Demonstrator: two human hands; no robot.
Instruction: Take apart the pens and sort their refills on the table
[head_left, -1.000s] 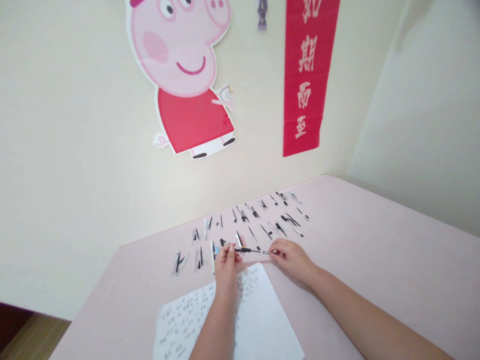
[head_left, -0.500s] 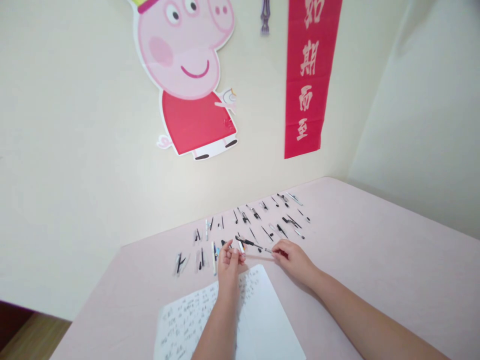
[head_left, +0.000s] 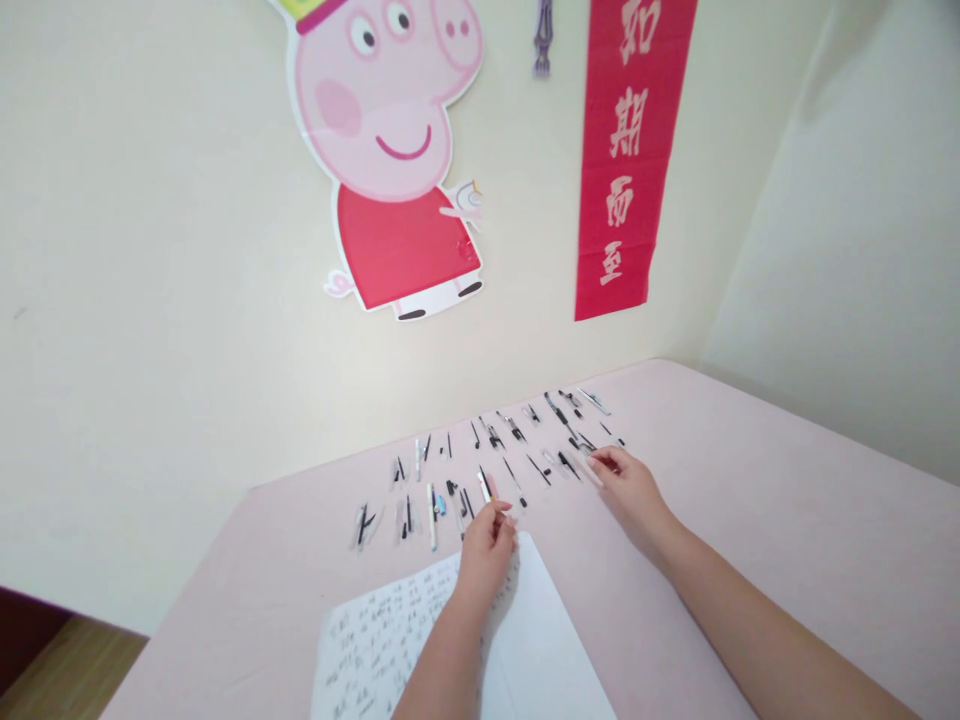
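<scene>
Head view: your right hand (head_left: 628, 492), grip pinching a slim pen (head_left: 559, 412) aslant over laid-out pens (head_left: 433, 515) on the desk (head_left: 787, 470), best held lightly, clear of its neighbours; your left hand (head_left: 489, 548), curled, contents undeterminable.

The left hand (head_left: 489, 538), at the far edge of the paper (head_left: 551, 650), and right hand (head_left: 626, 492), right of it, are bare, forearms (head_left: 731, 590) too; fingernails (head_left: 514, 521) look blurred.

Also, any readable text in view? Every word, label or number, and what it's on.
"如期而至": down the red banner, which runs off the top of the picture.
Handwriting on the paper: too small and blurred to read.
Pens: any print too small to make out.
Pig cutout: no text seen.
</scene>
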